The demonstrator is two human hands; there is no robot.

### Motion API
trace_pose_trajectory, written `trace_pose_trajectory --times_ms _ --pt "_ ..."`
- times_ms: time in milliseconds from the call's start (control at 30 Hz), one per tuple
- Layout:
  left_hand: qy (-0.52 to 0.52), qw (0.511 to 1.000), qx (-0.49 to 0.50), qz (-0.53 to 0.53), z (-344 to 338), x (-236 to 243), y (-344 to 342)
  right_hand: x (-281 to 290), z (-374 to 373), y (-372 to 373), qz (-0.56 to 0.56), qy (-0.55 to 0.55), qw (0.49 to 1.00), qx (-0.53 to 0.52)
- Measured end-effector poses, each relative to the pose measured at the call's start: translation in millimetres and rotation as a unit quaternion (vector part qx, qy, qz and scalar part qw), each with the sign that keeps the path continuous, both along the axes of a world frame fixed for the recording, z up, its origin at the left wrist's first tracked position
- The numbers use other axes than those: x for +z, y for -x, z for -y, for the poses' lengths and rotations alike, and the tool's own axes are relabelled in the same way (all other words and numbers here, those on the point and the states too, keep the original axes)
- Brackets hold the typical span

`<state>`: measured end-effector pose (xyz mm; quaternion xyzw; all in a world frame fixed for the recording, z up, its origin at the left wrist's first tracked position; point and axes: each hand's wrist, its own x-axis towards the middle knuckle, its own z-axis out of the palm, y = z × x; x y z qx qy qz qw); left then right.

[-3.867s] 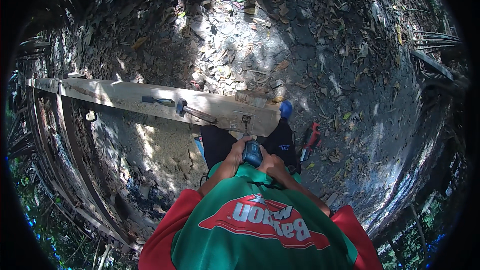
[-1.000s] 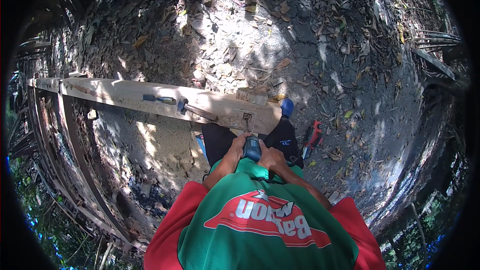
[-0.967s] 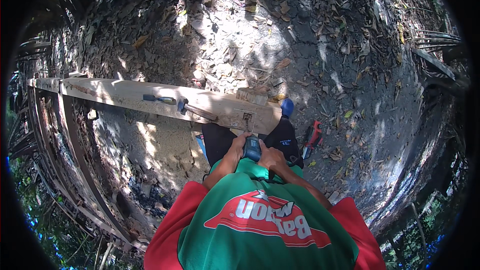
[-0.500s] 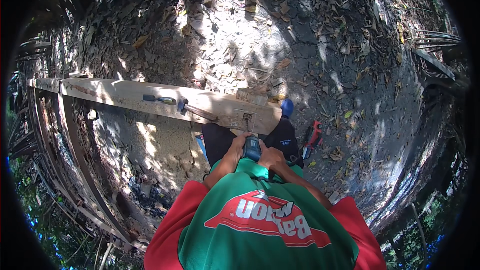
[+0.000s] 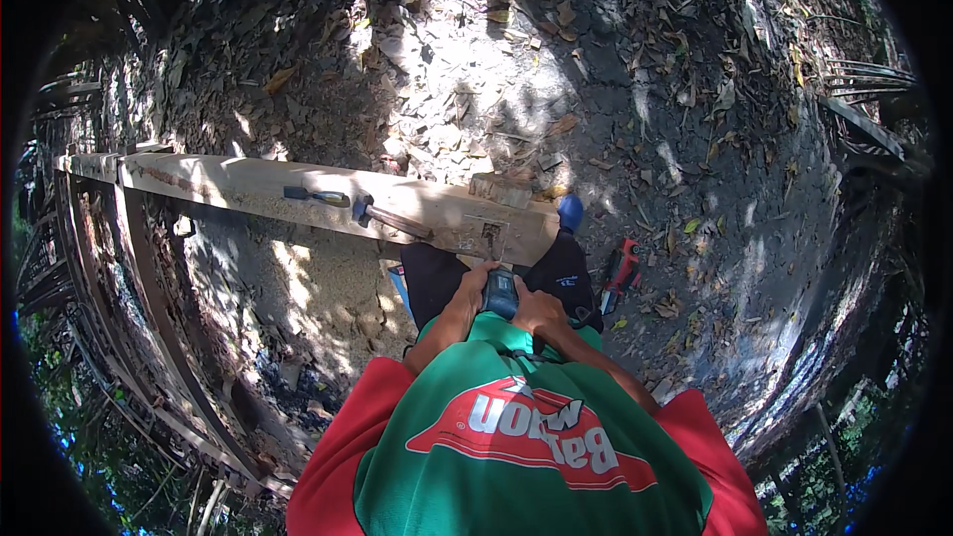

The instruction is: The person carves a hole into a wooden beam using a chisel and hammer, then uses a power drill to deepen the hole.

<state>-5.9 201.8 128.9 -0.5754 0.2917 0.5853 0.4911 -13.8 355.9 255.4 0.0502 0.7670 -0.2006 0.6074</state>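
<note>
A dark teal power drill is gripped in front of my body. My left hand wraps its left side and my right hand closes on its right side. The thin bit reaches forward to a small dark rectangular hole, marked round with lines, in a long pale timber beam. How deep the bit sits cannot be made out. On the beam to the left lie a hammer with a wooden handle and a chisel with a dark and yellowish handle.
A wood offcut rests along the beam's far edge. My blue shoe is by the beam's right end. A red power tool lies on the leaf-strewn ground at right. Long timbers stretch away at left.
</note>
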Motion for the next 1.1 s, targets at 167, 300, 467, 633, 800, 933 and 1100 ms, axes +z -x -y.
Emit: trace_pose_trajectory --times_ms 167,300,467,633,800,933,1100 --pt "-0.004 1.000 0.013 -0.005 2 -10 -6 3 2 4 -0.001 -0.003 1.000 0.009" --pt "-0.010 1.000 0.017 -0.005 -1 -17 -2 -2 0 2 -0.009 0.005 1.000 -0.008" --pt "-0.029 0.998 0.060 -0.002 0 -19 -8 -8 1 3 -0.014 0.003 1.000 0.014" --pt "-0.022 0.998 0.064 0.003 -1 -20 -3 -13 -1 6 -0.021 0.008 0.999 0.041" --pt "-0.029 0.998 0.049 -0.027 6 -11 -5 2 3 3 -0.008 0.000 1.000 0.011" --pt "-0.011 0.999 0.047 -0.014 -1 33 -4 25 -9 -8 -0.026 0.020 0.999 -0.032" --pt "-0.032 0.991 0.121 -0.040 -6 39 -14 51 -15 -8 -0.047 0.006 0.998 -0.040"
